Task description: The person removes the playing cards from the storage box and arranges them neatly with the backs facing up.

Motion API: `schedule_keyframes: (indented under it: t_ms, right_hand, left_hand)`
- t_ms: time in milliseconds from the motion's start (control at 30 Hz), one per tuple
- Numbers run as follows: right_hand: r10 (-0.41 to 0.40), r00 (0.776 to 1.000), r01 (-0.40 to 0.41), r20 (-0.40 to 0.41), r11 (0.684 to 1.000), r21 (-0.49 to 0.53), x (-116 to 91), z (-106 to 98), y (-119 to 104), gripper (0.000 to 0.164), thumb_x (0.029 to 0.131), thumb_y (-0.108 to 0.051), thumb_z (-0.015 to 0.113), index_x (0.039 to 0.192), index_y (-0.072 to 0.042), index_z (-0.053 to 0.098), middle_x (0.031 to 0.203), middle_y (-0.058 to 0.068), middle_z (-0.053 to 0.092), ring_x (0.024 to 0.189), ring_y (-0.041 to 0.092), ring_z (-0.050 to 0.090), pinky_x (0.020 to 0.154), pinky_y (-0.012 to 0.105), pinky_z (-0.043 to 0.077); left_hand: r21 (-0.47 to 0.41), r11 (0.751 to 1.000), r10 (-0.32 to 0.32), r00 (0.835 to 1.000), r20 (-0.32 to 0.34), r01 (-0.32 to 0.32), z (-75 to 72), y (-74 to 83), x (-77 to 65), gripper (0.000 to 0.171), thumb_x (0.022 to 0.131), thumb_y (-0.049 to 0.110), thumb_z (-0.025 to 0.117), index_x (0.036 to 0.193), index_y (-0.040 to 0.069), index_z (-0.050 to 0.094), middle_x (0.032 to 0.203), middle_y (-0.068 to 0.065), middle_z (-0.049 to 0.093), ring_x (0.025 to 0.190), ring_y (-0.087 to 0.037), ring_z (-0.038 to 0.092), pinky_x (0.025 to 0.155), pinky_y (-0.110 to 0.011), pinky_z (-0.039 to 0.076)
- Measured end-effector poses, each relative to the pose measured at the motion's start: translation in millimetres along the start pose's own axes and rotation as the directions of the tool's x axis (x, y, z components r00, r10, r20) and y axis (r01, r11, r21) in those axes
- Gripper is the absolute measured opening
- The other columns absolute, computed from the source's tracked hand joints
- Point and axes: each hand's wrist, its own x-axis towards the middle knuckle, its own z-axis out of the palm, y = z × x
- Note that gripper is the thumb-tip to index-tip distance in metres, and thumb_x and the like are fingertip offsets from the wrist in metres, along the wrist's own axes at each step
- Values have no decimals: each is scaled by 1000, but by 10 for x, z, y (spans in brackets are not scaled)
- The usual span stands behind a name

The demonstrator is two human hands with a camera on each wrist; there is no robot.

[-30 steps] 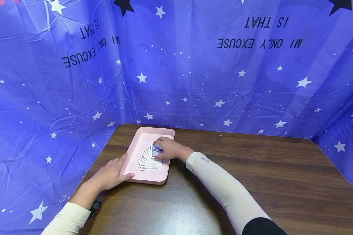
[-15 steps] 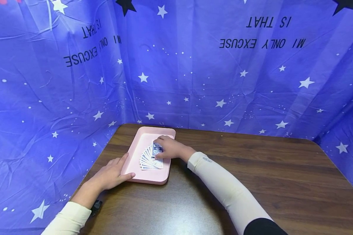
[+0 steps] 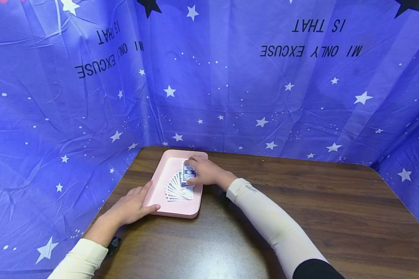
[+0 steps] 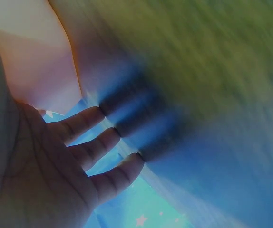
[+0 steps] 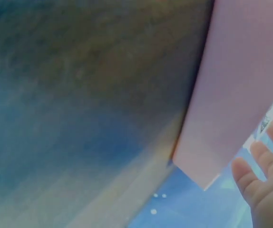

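In the head view my right hand [image 3: 208, 171] holds a small stack of blue-backed playing cards [image 3: 189, 173] by its ends, thumb at the near end and fingers at the far end. Beneath and nearer to me, more playing cards [image 3: 178, 190] lie fanned out in a shallow pink tray [image 3: 180, 214]. My left hand [image 3: 134, 205] rests against the tray's near left corner, thumb over the rim. Straight, spread fingers [image 4: 96, 145] stand beside the pink wall in the left wrist view. The right wrist view catches only some right fingers [image 5: 255, 178] beyond the tray's outer wall.
A dark wooden table [image 3: 300, 205] carries the tray towards its far left corner. Blue cloth [image 3: 251, 97] with stars and lettering hangs behind and at both sides. Beside the left wrist is a small black object [image 3: 113, 246].
My right hand has shifted slightly away from me and to the right with the card stack, uncovering more of the fan. The left hand keeps its place on the tray.
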Motion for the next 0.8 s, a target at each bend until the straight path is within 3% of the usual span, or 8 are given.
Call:
schedule_keyframes:
  t_ms: [233,400,800]
  right_hand:
    - [23,999,-24,-29,999,-34,-45,-89,18,90,80,-54,75,150,-8,43,150,11,40,139,28,35,114,41,28]
    - [45,999,-46,-26,998,-39,-88,-129,32,93,80,-54,75,153,-10,38,152,9,38,140,28,33,113,46,30]
    - [53,994,-57,-99,997,-42,-242,-203,230,90,76,-47,78,149,-8,43,145,9,43,133,26,38,109,43,35]
  left_hand:
    - [-2,1000,-2,1000,1,2,3,-1,2,100,89,66,58,153,-4,26,136,-30,50,124,-49,48,92,-65,43]
    - [-2,1000,1,1000,-4,-1,12,-9,3,100,89,65,58,152,-5,27,136,-31,49,124,-49,47,92,-65,42]
    - [0,1000,-4,1000,1,4,7,-10,5,100,89,66,57,153,-5,26,136,-30,49,125,-49,47,92,-65,43]
